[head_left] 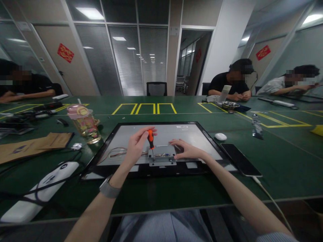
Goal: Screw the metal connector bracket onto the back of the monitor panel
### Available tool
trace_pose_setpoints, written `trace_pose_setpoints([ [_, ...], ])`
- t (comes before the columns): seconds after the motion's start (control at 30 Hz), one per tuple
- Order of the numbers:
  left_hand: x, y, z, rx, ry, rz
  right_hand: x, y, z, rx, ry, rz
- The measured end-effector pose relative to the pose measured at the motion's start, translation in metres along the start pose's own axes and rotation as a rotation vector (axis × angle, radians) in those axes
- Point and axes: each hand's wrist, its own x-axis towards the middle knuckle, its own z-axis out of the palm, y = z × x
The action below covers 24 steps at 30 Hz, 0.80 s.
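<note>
A flat monitor panel [121,137] lies face down on the green table [161,195], its grey metal back up. Near the panel's front edge sits a small metal bracket with ports [163,158]. My left hand [136,146] is closed round an orange-handled screwdriver [150,138], held upright with its tip on the bracket's left end. My right hand [185,151] lies flat with fingers spread on the panel just right of the bracket. Thin wires [113,153] run along the panel to the left.
A pink-lidded bottle [84,124] stands left of the panel. A brown envelope [32,146] and a white device with black cables [42,190] lie further left. A black phone [239,159] and white mouse [220,136] lie to the right. Other people sit at the far edge.
</note>
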Motion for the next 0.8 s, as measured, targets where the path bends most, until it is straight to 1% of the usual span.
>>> trace_pose_setpoints([
  [0.07,-0.0006,-0.0001,0.0001,0.042,0.019,-0.012,-0.0003,0.0002,-0.0004,0.002,-0.008,-0.001],
  [0.2,-0.0003,-0.0006,0.0031,0.135,0.15,0.082,0.0005,0.0023,-0.0005,0.002,-0.017,-0.009],
  [0.33,0.0006,0.0003,0.0033,0.194,0.2,0.125,0.0012,0.0041,0.0,-0.015,-0.015,-0.013],
  [0.4,0.0005,-0.0001,0.0019,0.212,0.196,0.117,0.0007,0.003,-0.0002,-0.015,-0.019,-0.009],
  [0.47,-0.0001,-0.0022,0.0005,0.182,0.163,0.083,-0.0002,0.0006,-0.0008,-0.011,-0.018,-0.001],
  [0.6,-0.001,-0.0082,0.0,0.008,0.088,0.008,-0.001,-0.0019,-0.0012,-0.01,-0.01,0.009],
  [0.67,-0.0006,-0.0084,0.0008,0.007,0.083,0.028,-0.0003,-0.0005,-0.0005,-0.011,-0.009,0.003],
  [0.8,-0.0002,-0.0035,0.0019,0.142,0.111,0.109,0.0017,0.0038,0.0014,0.001,0.001,-0.021],
])
